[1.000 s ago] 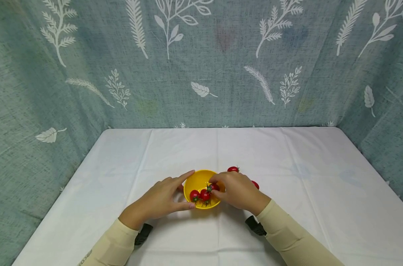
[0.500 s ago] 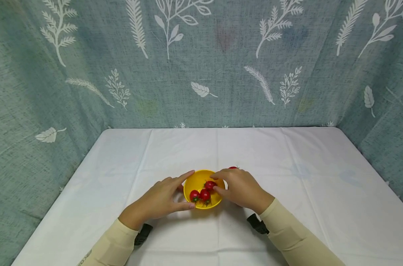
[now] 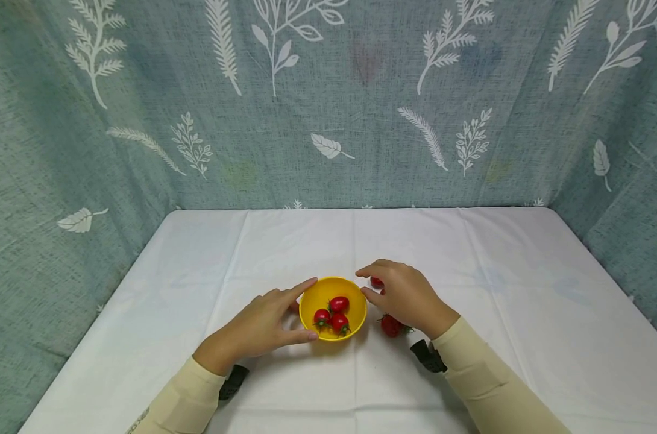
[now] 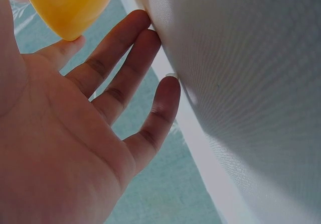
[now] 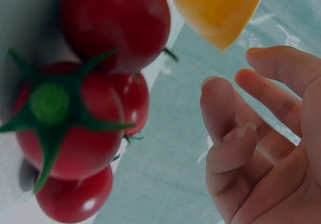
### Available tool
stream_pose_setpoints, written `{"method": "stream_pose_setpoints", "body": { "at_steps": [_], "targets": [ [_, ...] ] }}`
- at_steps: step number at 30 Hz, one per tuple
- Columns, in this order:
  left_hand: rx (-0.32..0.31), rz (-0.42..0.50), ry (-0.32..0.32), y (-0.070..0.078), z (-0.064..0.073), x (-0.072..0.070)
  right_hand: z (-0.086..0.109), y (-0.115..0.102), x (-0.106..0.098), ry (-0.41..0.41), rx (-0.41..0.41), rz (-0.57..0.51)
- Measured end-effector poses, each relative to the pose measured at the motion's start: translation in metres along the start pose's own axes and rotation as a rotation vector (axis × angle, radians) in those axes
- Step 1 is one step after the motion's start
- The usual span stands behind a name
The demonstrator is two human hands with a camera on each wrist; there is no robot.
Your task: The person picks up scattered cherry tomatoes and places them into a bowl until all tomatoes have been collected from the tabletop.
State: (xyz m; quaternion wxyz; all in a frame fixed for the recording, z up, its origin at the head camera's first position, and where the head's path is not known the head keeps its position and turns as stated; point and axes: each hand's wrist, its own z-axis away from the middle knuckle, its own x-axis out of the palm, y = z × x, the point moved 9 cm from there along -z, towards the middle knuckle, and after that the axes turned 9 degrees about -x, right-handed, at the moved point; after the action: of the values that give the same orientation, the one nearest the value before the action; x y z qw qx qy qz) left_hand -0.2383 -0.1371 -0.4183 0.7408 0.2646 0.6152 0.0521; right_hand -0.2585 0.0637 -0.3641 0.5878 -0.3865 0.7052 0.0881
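Observation:
Three red cherry tomatoes (image 3: 339,304) with green stems lie in a small yellow bowl (image 3: 321,292). My left hand (image 3: 260,325) spans the bowl's left side, thumb and index finger stretched along its rim. In the left wrist view, the other fingers (image 4: 123,91) extend to the white cloth below the bowl (image 4: 72,5). Just right of the bowl, my right hand (image 3: 407,295) holds nothing, thumb and index finger apart. Beneath and beside it lie more cherry tomatoes (image 3: 390,326), partly hidden by the hand. The right wrist view shows several of them close together, one tomato (image 5: 75,148) with its star-shaped green calyx facing the camera.
A white cloth (image 3: 285,247) covers the table, with fold creases running across it. A blue-green curtain (image 3: 361,150) with white leaf prints surrounds the back and sides. Black wrist devices (image 3: 234,382) are strapped below both forearms.
My right hand has let go of a cherry tomato in the bowl and moved right, out over the loose ones. The tomatoes in the bowl have shifted slightly. The left hand has stayed still.

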Motion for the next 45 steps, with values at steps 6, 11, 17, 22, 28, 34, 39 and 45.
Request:
{"method": "stream_pose_setpoints", "body": {
  "at_steps": [6, 11, 17, 22, 28, 34, 39, 45],
  "targets": [
    [-0.015, 0.004, -0.005, -0.002, 0.001, 0.0, 0.001, 0.014, 0.001, -0.038, 0.078, 0.024],
    [0.005, -0.001, -0.001, 0.0, 0.001, 0.001, 0.003, 0.028, 0.006, -0.076, 0.152, 0.025],
    [0.003, -0.006, -0.002, 0.001, 0.001, 0.001, 0.004, 0.038, 0.012, -0.108, 0.188, 0.02],
    [-0.004, 0.004, 0.0, 0.0, 0.001, 0.001, 0.005, 0.044, 0.016, -0.128, 0.219, 0.015],
    [-0.004, -0.002, 0.001, -0.001, 0.0, 0.001, 0.006, 0.051, 0.019, -0.131, 0.245, -0.001],
    [-0.006, -0.004, -0.002, -0.002, 0.0, 0.002, 0.007, 0.053, 0.019, -0.12, 0.228, 0.009],
    [-0.007, -0.005, -0.003, -0.002, 0.0, 0.002, 0.008, 0.056, 0.02, -0.136, 0.237, 0.02],
    [-0.002, -0.002, -0.006, -0.001, 0.0, 0.001, 0.009, 0.058, 0.022, -0.179, 0.256, 0.029]
  ]
}}
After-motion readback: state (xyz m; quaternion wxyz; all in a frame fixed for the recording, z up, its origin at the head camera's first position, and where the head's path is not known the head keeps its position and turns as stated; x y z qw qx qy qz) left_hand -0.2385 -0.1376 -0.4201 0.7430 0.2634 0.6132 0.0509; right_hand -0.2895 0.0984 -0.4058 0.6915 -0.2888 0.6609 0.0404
